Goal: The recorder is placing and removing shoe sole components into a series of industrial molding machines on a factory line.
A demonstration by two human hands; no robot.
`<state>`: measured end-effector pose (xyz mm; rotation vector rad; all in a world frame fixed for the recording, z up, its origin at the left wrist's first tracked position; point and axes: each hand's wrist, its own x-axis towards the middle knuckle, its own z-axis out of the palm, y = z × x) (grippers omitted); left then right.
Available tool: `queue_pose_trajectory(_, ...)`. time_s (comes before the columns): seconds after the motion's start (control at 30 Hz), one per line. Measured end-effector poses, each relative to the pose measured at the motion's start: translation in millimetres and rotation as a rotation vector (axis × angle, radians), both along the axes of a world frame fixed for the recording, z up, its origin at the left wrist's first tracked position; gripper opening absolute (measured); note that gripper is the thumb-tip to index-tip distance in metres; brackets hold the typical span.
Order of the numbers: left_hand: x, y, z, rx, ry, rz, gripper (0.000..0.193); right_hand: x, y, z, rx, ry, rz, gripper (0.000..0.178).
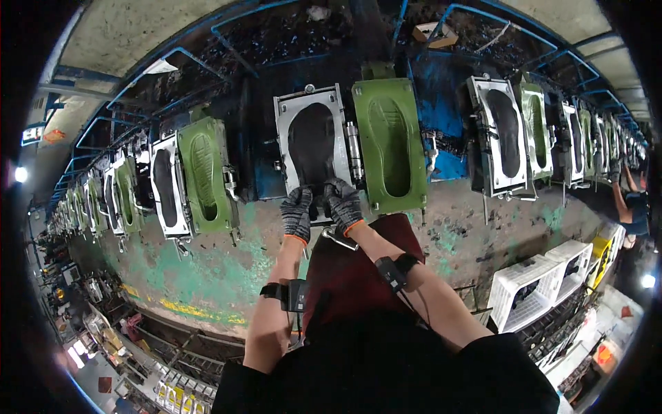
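Observation:
A black shoe sole lies in the silver frame of an open mould in front of me. At its near, heel end, my left hand and my right hand, both in grey striped knit gloves with orange cuffs, are closed close together. Their curled fingers pinch the sole's near edge; the fingertips are partly hidden. Hinged to the right of the silver half is the green mould half, turned up, with a ridged sole-shaped cavity. A metal handle sticks out below my right hand.
Similar moulds in silver and green line both sides. Blue rails run behind them. White plastic crates stand at right, with another person beyond. Racks stand at the lower left.

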<state>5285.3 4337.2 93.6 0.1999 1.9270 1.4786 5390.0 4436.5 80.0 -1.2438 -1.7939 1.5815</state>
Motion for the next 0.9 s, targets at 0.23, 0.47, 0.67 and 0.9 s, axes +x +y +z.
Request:
queue_pose_trajectory(0.23,16.7,14.0,-8.3,-0.044,0.009,0.055,0.016,6.2,-4.6,-23.2,0.141,-0.086,-0.051,0.013)
queue_pose_trajectory(0.47,17.0,13.0,-7.4,0.032,0.034,-0.024,0.02,22.7,2.2,-22.5,0.242,-0.259,0.041,0.014)
queue_pose_trajectory(0.67,-2.0,21.0,8.0,-0.118,0.739,-0.582,0.015,57.5,32.4,-42.7,0.472,0.005,0.459,0.048)
queue_pose_trajectory(0.9,-12.1,53.7,53.7,-0.263,0.895,-0.379,0.05,7.0,51.0,7.6,0.495,-0.673,0.637,0.056)
